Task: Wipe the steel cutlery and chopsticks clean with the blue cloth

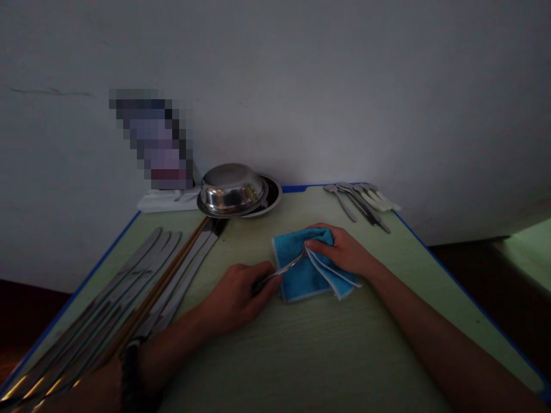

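Observation:
My left hand (245,292) is closed around the handle of a slim metal utensil (289,267), which points up and to the right. Its far end goes into a folded blue cloth (297,281) with pale edging, so I cannot see whether it is a spoon or a fork. With my right hand (340,248) I grip the cloth around that end, thumb on top and the other fingers mostly hidden behind the fabric. Loose corners of the cloth hang down over the table.
Several long knives (142,267) and wooden chopsticks (185,252) lie at the left. An upturned metal bowl (232,186) rests on another dish at the back. Spoons (344,201) lie back right. A blurred-out upright object (155,143) leans near the wall. The green table (310,361) has blue edges.

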### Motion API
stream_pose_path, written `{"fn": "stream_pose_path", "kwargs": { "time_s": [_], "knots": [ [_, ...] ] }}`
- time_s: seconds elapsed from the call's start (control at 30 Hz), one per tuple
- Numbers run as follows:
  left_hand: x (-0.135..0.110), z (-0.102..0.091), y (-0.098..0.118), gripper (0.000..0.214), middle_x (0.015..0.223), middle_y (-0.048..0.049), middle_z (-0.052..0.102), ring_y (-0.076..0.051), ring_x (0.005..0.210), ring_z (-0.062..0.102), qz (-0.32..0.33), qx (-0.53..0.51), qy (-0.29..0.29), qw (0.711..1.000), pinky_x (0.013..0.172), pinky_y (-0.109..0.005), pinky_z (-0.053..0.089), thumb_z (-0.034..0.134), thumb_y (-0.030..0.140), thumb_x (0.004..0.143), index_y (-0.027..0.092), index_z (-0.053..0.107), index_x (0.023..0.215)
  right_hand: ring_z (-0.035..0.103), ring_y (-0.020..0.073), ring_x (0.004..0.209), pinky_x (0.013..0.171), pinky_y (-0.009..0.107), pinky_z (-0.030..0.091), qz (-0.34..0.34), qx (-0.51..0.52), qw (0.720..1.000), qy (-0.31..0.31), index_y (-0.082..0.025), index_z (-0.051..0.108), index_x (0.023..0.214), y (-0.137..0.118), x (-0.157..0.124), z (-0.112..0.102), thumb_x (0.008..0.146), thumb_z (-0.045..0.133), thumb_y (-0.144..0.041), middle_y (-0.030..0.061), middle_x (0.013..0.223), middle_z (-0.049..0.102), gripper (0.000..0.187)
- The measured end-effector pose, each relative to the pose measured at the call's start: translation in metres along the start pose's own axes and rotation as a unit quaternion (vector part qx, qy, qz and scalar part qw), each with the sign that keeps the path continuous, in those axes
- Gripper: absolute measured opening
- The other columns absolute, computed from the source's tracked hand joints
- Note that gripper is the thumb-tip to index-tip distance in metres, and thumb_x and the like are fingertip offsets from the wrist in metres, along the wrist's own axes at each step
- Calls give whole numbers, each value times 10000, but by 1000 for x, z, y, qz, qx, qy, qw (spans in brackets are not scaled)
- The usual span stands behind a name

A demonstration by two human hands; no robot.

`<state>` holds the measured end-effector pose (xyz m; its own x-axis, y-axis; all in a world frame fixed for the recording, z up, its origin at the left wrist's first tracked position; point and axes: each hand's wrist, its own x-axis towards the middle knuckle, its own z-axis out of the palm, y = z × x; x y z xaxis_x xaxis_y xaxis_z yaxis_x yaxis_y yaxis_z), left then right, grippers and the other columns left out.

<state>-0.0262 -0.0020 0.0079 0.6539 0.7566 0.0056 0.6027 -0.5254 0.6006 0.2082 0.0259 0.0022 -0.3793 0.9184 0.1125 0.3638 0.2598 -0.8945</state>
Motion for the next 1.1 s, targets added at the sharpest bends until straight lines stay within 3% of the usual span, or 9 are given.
{"fn": "stream_pose_path", "kwargs": {
  "time_s": [0.53, 0.87, 1.1],
  "knots": [
    [1, 2, -2, 304, 545, 46, 442, -87, 474, 444, 0, 6, -1, 1000, 476, -210, 310, 358, 342, 891, 161, 480, 679, 599, 126, 729, 673, 255, 464, 7, -32, 999, 5, -171, 578, 911, -2, 1, 0, 812, 536, -333, 9, 800, 649, 195],
    [-1, 1, -1, 301, 563, 39, 473, -89, 489, 458, -1, 4, -2, 1000, 483, -208, 326, 355, 337, 893, 159, 500, 699, 599, 119, 744, 718, 258, 458, -34, -23, 999, -11, -169, 574, 890, -2, 0, 0, 858, 461, -262, 7, 791, 634, 150],
    [1, 0, 1, 308, 552, 41, 464, -89, 481, 451, -2, 6, -3, 1000, 477, -206, 327, 349, 342, 892, 160, 493, 688, 607, 136, 751, 723, 278, 458, -2, -13, 1000, 1, -180, 566, 908, -2, -1, 1, 844, 476, -285, 11, 798, 649, 153]
  ]
}}
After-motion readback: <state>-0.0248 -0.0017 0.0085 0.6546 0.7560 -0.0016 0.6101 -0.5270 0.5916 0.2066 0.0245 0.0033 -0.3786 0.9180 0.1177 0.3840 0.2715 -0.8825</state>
